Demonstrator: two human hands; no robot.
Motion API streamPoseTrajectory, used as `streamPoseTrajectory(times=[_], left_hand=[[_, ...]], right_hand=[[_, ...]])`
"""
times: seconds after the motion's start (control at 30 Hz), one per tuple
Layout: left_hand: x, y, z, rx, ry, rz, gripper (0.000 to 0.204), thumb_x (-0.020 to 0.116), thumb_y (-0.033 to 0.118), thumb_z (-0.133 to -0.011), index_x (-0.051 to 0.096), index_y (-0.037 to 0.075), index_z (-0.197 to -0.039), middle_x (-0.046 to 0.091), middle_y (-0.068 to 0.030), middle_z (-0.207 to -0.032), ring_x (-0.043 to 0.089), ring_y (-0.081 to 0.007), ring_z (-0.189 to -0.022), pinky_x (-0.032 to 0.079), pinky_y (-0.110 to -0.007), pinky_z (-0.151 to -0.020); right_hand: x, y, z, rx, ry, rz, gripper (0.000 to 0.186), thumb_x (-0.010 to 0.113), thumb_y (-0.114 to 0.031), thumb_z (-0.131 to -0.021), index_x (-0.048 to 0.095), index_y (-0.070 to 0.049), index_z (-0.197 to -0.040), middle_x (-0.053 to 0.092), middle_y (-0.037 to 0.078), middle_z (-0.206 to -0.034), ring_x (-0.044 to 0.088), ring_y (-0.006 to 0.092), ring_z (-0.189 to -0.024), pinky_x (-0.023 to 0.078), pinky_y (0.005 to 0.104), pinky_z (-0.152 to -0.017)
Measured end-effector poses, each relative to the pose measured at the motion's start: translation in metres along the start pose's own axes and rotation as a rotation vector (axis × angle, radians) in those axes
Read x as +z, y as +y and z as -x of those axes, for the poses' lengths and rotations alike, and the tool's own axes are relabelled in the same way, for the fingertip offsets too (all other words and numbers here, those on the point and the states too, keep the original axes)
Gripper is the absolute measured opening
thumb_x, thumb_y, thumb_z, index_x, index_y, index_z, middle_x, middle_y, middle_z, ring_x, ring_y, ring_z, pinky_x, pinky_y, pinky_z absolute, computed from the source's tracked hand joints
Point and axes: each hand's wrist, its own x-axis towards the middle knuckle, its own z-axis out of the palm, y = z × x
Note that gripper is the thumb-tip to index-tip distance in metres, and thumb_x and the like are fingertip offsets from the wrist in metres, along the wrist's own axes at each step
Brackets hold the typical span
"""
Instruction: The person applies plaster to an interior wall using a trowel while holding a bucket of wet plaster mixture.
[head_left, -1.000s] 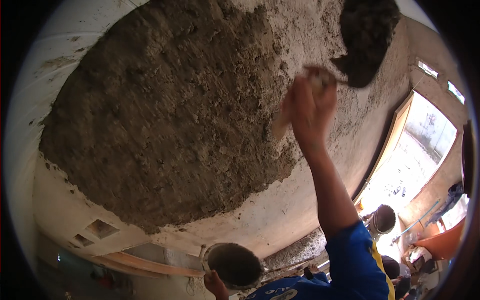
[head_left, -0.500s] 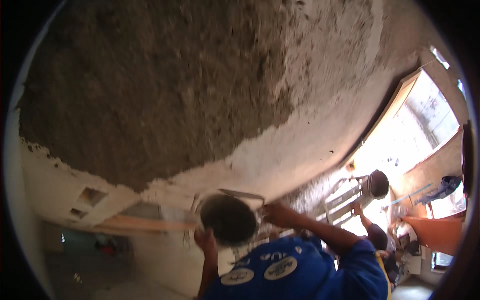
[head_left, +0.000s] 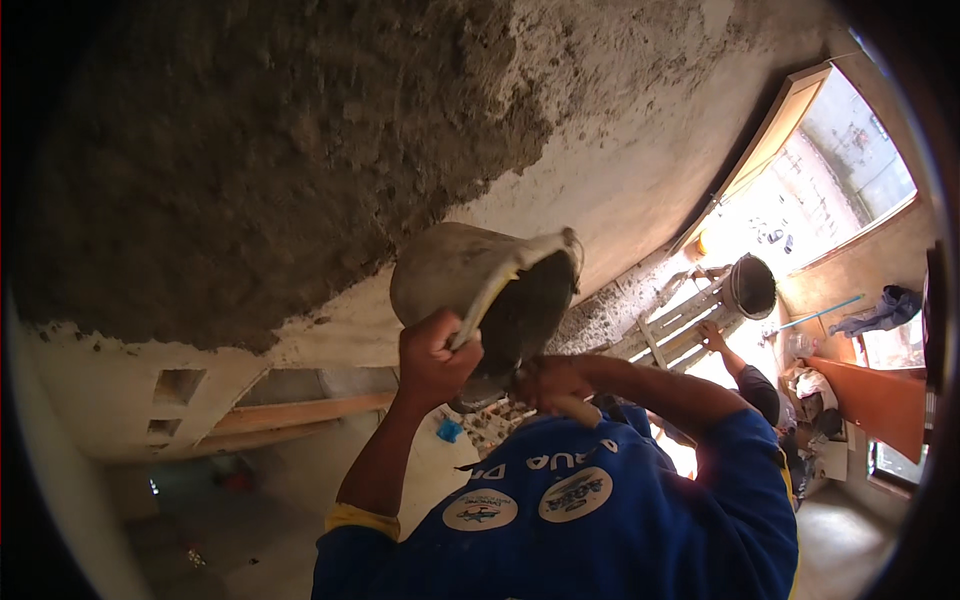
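A grey bucket (head_left: 440,275) is tilted on its side in front of the wall, its dark mouth turned to the right and toward me. My left hand (head_left: 440,360) is closed on the bucket's pale rim. Just below the mouth, my right hand (head_left: 550,385) is wrapped round a trowel, whose light handle (head_left: 578,408) sticks out toward my chest. Its blade is mostly lost in shadow under the bucket. Behind the bucket, dark wet mortar (head_left: 280,170) covers the upper left of the wall (head_left: 610,220); paler, drier surface lies to its right and below.
At the right, a co-worker's hand (head_left: 712,337) is by a second dark bucket (head_left: 750,287) on a wooden-slatted platform (head_left: 675,325). Beyond are a bright door opening (head_left: 850,170) and an orange-brown board (head_left: 870,405). A blue scrap (head_left: 449,430) lies below the bucket.
The bucket has risen and tipped over to the right. My left hand has moved up with its rim, and my right hand with the trowel has come down in front of its mouth.
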Motion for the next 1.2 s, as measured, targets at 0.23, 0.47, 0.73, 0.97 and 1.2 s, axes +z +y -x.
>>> streamPoseTrajectory(times=[0.23, 0.47, 0.73, 0.97, 1.2], left_hand=[[0.007, -0.028, -0.002, -0.432, 0.646, 0.520, 0.020, 0.064, 0.014, -0.085, 0.045, 0.007, -0.081, 0.043, 0.0019, -0.075, 0.038, -0.0063, -0.066, 0.036, -0.026, -0.057], [0.021, -0.104, 0.065, -0.717, 1.001, 0.741, 0.022, 0.061, 0.017, -0.086, 0.046, 0.004, -0.093, 0.050, -0.0052, -0.088, 0.051, -0.0161, -0.080, 0.045, -0.034, -0.073], [0.011, -0.157, 0.172, -0.845, 0.794, 0.026, 0.032, 0.058, 0.024, -0.084, 0.041, -0.002, -0.075, 0.042, -0.0084, -0.070, 0.041, -0.0182, -0.063, 0.038, -0.037, -0.059], [-0.010, -0.177, 0.218, -0.751, 0.860, -0.164, 0.025, 0.058, 0.018, -0.079, 0.044, -0.002, -0.077, 0.045, -0.0076, -0.069, 0.042, -0.0196, -0.062, 0.040, -0.036, -0.058], [0.001, -0.142, 0.140, -0.705, 0.551, -0.016, 0.023, 0.056, 0.010, -0.076, 0.034, 0.005, -0.072, 0.032, -0.0025, -0.069, 0.031, -0.0127, -0.061, 0.032, -0.030, -0.054]], right_hand=[[0.006, -0.050, 0.016, -0.124, -0.173, -0.851, 0.026, 0.059, -0.030, -0.093, 0.049, -0.012, -0.077, 0.045, -0.003, -0.061, 0.043, 0.0066, -0.046, 0.036, 0.0211, -0.037], [0.027, -0.144, 0.071, -0.596, 0.316, -0.567, 0.017, 0.049, -0.021, -0.093, 0.052, -0.006, -0.101, 0.052, 0.001, -0.065, 0.052, 0.0107, -0.049, 0.044, 0.0241, -0.043], [-0.079, -0.165, 0.013, -1.348, 1.843, -0.273, 0.018, 0.052, -0.015, -0.094, 0.044, -0.003, -0.103, 0.055, 0.004, -0.069, 0.053, 0.0095, -0.058, 0.043, 0.0229, -0.050], [0.046, -0.060, -0.076, -0.385, 0.820, 0.376, 0.028, 0.057, -0.028, -0.090, 0.055, -0.004, -0.104, 0.064, 0.016, -0.079, 0.064, 0.0251, -0.068, 0.049, 0.0375, -0.063], [0.002, 0.014, -0.070, -0.100, 0.274, 0.591, 0.028, 0.058, -0.024, -0.081, 0.060, -0.002, -0.099, 0.065, 0.020, -0.088, 0.064, 0.0353, -0.078, 0.051, 0.0444, -0.071]])
